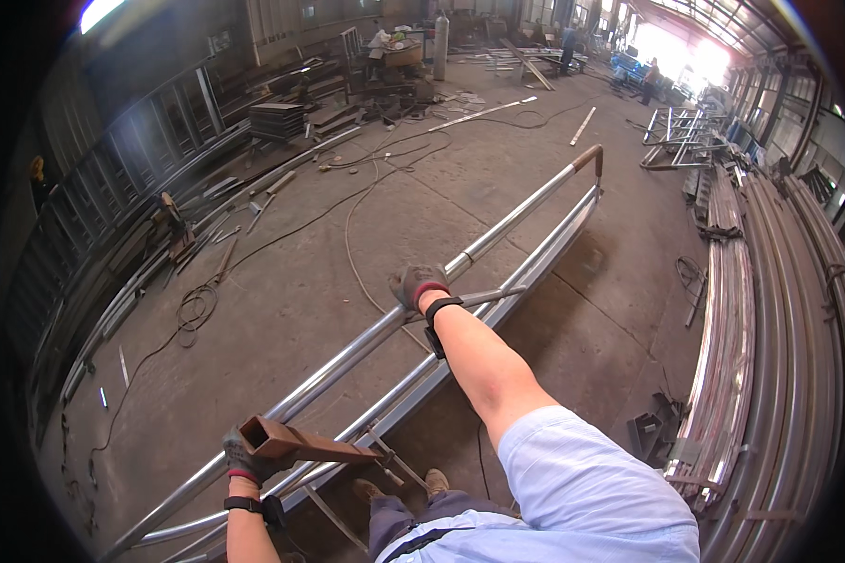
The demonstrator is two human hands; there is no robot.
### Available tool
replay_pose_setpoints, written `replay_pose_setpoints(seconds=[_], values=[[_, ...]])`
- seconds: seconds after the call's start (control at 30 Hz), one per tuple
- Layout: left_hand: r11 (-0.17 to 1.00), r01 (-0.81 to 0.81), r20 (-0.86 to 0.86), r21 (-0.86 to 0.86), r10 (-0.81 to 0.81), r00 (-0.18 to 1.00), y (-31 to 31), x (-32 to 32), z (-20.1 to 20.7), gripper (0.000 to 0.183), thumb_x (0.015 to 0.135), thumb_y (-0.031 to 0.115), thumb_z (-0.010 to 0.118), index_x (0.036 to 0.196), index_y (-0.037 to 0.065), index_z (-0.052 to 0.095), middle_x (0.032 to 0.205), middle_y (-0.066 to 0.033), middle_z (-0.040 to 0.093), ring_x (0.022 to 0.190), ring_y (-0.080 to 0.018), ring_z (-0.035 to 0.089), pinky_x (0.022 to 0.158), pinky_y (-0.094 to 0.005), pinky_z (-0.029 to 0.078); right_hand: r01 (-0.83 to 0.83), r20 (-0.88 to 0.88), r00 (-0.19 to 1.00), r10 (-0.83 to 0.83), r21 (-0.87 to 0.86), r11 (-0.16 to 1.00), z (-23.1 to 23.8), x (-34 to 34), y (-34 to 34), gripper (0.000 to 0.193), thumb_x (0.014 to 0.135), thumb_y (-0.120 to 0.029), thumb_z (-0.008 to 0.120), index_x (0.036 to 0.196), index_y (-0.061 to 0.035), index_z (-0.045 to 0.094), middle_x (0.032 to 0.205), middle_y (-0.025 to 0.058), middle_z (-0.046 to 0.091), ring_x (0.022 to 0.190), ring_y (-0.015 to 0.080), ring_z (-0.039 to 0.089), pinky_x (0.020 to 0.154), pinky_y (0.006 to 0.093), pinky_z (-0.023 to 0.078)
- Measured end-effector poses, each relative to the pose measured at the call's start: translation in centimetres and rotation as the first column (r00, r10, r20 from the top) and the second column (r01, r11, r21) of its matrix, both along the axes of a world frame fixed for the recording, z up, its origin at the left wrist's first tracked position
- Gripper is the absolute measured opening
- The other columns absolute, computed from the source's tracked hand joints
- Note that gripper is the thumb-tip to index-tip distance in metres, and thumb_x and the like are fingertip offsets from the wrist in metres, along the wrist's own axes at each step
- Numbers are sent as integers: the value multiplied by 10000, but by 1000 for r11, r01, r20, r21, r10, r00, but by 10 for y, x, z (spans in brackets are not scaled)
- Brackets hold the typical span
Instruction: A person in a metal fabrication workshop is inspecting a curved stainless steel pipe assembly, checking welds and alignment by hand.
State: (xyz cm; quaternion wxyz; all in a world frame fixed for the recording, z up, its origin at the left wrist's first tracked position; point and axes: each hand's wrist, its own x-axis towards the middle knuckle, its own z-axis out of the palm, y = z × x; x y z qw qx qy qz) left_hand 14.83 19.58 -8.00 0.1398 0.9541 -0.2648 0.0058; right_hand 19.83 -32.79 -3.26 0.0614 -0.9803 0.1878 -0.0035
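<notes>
A long frame of shiny metal pipes [347, 355] runs slantwise from the lower left to the far right, in front of my body. My right hand [417, 284], in a dark grey work glove with a red cuff, is closed around its upper pipe near the middle. Down at the near left, my left hand [246, 458], gloved alike, is closed against a rusty brown square steel tube [319, 445], right beside the upper pipe. That tube's open end points up toward me. Its body partly hides the left fingers. A rusty bent piece [588, 159] joins the frame's far end.
Bundles of long steel pipes [770, 347] lie along the right. Cables [195, 305] snake over the concrete floor [498, 394] on the left. Metal racks and scrap [277, 122] line the left wall. A gas cylinder [440, 45] and distant people [650, 83] are farther back.
</notes>
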Motion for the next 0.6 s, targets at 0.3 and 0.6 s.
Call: replay_pose_setpoints(seconds=[0.3, 0.6], values=[[999, -11, 77, -38, 14, 997, 10, 9, -15, 697, 479, 608, 888, 1015, 231, 651, 951, 10, 704, 875, -219, 692, 780, -367, 563, 59, -35, 998, -56, 95, 994, 12, -3, 3, 528, 955, -523, 459, 1094, -120, 770, 1156, 146, 724, 1120, 322, 673, 958, 450, 465], [955, -149, -317, -256, 63, 946, 16, -5, -18, 686, 579, 673, 823, 1079, 236, 649, 1030, 22, 694, 976, -195, 672, 831, -358, 543, 13, 22, 1000, -14, 75, 997, -5, -5, 0, 336, 923, -325, 561, 1098, -116, 758, 1147, 164, 718, 1070, 328, 694, 907, 437, 536]])
